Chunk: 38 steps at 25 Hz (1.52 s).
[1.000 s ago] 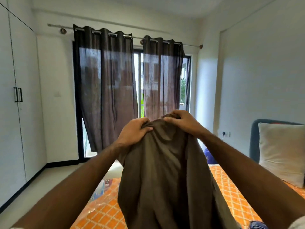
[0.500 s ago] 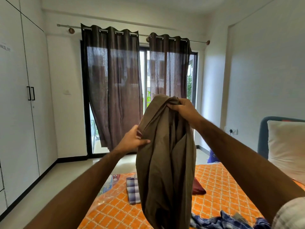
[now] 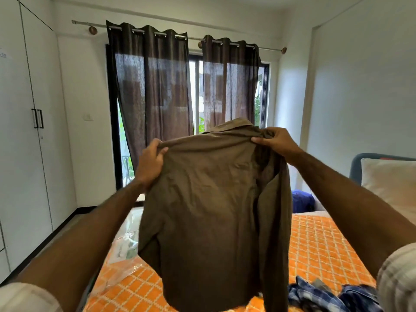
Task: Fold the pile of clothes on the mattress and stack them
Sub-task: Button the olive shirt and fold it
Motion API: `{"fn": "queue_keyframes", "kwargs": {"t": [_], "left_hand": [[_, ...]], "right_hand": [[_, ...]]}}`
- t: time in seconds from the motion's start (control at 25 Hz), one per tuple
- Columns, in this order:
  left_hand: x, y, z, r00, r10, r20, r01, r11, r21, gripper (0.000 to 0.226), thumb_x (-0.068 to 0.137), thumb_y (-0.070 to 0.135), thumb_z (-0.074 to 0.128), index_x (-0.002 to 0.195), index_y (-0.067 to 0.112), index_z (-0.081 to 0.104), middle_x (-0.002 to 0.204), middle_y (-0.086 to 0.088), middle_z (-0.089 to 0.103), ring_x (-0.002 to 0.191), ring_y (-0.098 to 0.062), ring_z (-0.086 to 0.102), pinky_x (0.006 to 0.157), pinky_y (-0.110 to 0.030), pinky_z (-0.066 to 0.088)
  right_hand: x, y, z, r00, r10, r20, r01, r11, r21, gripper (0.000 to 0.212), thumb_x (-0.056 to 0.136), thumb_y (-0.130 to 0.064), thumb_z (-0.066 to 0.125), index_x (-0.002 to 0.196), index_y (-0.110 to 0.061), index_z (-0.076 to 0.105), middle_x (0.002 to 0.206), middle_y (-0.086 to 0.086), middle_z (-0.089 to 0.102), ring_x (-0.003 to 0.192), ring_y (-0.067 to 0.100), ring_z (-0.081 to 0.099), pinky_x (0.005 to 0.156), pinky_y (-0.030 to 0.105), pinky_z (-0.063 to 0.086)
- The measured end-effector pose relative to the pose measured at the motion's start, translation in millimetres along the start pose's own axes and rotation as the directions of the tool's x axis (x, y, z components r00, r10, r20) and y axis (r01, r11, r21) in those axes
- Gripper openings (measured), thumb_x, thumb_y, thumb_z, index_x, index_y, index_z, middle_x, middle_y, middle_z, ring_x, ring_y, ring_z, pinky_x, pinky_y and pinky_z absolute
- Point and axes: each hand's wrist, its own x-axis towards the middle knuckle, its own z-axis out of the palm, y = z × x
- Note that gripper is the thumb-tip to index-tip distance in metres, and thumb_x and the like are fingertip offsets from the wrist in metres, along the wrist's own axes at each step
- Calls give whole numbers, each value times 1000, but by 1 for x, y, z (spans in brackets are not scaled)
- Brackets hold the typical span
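the left hand [image 3: 149, 164] and right hand [image 3: 278, 144] are each holding a shoulder of an olive-brown collared shirt [image 3: 211, 212], every grip curling tight on the cloth. the shirt is hanging spread in the air above the orange quilted mattress [image 3: 319, 246]. blue checked clothes [image 3: 324, 296] are lying crumpled on the mattress at lower right, near a white pillow [image 3: 391, 183].

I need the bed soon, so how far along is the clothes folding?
Early on, it seems. No folded stack shows in this view. In hand: the brown shirt hangs spread open in the air, the left hand and the right hand each gripping a shoulder, not yet folded. Left: a crumpled blue checked garment lies unfolded on the orange mattress. The shirt hides whatever lies behind it.
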Motion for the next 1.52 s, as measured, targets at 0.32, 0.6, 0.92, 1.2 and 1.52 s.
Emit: {"fn": "queue_keyframes", "kwargs": {"t": [0.32, 0.6, 0.92, 1.2, 1.52], "left_hand": [[4, -8, -52, 992, 28, -125, 12, 951, 310, 18, 99, 38, 58, 95, 21, 61, 97, -8, 69, 87, -31, 62, 77, -43, 50], [-46, -13, -109, 944, -238, 227, 236, 971, 33, 25, 88, 36, 73, 77, 14, 75, 66, -3, 72, 58, -7, 63, 56, -19, 52], [-93, -30, -150, 671, -481, 564, 713, 628, -312, 36, 101, 33, 52, 88, 15, 81, 81, -5, 76, 67, -11, 72, 61, -26, 62], [-66, -85, -89, 737, -404, 543, 523, 849, -78, 18, 100, 15, 56, 102, 12, 74, 87, 5, 77, 74, -7, 71, 67, -17, 57], [-97, -269, 58, 955, -225, 193, 52, 767, 639, 27, 97, 36, 62, 114, 18, 73, 109, -15, 72, 100, -40, 66, 79, -45, 51]], "right_hand": [[-7, 42, -8, 976, 45, -211, -92, 972, -216, 35, 97, -35, 65, 70, -16, 54, 66, -2, 55, 65, 11, 49, 64, 30, 37], [-60, 42, -30, 949, 192, 251, -236, 959, 156, 21, 104, -22, 54, 88, -12, 64, 74, -4, 65, 69, 9, 59, 63, 19, 52], [-87, 46, -44, 761, 234, 606, -440, 872, 216, 58, 48, -48, 99, 94, -17, 81, 82, 0, 72, 69, 9, 66, 64, 20, 58], [-57, 143, 12, 814, 342, 470, -475, 857, 201, 28, 73, -35, 87, 93, -17, 78, 85, -1, 76, 76, 10, 70, 77, 27, 60], [-28, 341, 147, 915, 396, 76, -300, 796, -525, 17, 94, -8, 61, 107, -10, 73, 107, 16, 71, 108, 35, 63, 89, 33, 42]]}}
